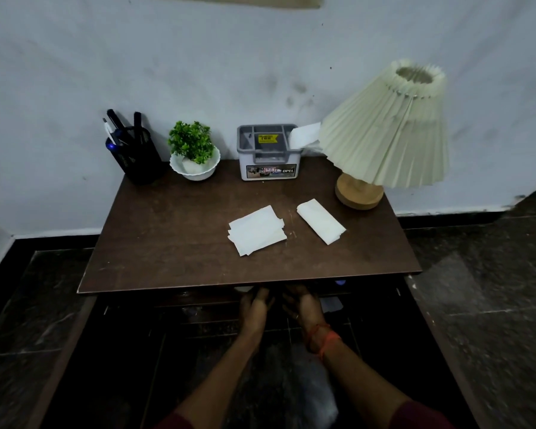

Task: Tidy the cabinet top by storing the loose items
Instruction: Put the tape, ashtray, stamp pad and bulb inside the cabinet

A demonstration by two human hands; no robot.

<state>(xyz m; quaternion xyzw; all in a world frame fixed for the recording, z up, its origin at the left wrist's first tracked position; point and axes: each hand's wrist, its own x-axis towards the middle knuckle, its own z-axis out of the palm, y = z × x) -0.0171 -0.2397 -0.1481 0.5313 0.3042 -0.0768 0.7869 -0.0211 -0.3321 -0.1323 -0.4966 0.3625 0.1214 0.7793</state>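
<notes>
Two loose lots of white folded tissues lie on the brown cabinet top (174,230): a small stack (256,230) at the middle and a single folded piece (321,221) to its right. At the back stands a grey compartment box (268,151), a white tissue (304,136) sticking out of its right side. My left hand (254,308) and my right hand (304,308) are side by side below the front edge, reaching into the dark cabinet. Their fingertips are hidden under the edge, and what they touch is too dark to see.
A black pen holder (136,156) with pens and a small potted plant (194,153) stand at the back left. A lamp (387,131) with a tilted pleated shade fills the back right. Both cabinet doors (59,351) stand open. Something pale and shiny (313,391) lies low between my forearms.
</notes>
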